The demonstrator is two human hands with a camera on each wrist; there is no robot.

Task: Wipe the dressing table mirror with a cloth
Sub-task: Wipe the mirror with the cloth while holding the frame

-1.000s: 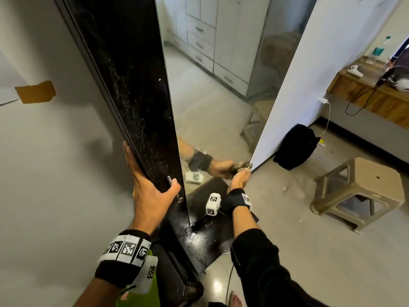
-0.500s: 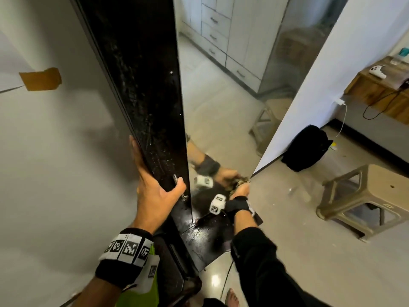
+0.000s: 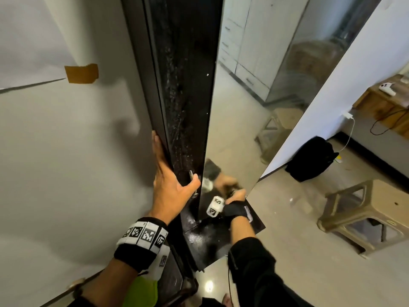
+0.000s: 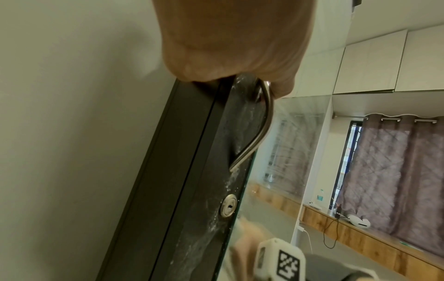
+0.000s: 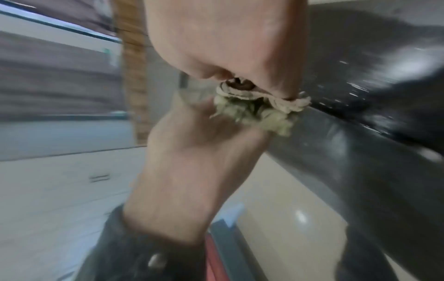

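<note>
The tall mirror [image 3: 243,129] is set in a dusty black door [image 3: 183,96] that stands edge-on to me. My left hand [image 3: 170,185] grips the door's edge, fingers behind it and thumb hooked on the metal handle [image 4: 259,129]. Low down, my right hand [image 3: 236,194] holds a crumpled pale cloth [image 5: 259,106] and presses it against the mirror's bottom right corner. The right wrist view is blurred by motion. The glass [image 4: 288,152] shows smear streaks.
A round keyhole lock [image 4: 228,208] sits below the handle. A white wall [image 3: 66,151] with a strip of brown tape [image 3: 81,73] is on the left. A beige plastic stool [image 3: 365,218], a black bag [image 3: 309,159] and a wooden desk [image 3: 385,103] stand to the right.
My right hand with the cloth has shifted slightly down and inward at the mirror's lower corner. The left hand keeps its grip, and my view has swung a little.
</note>
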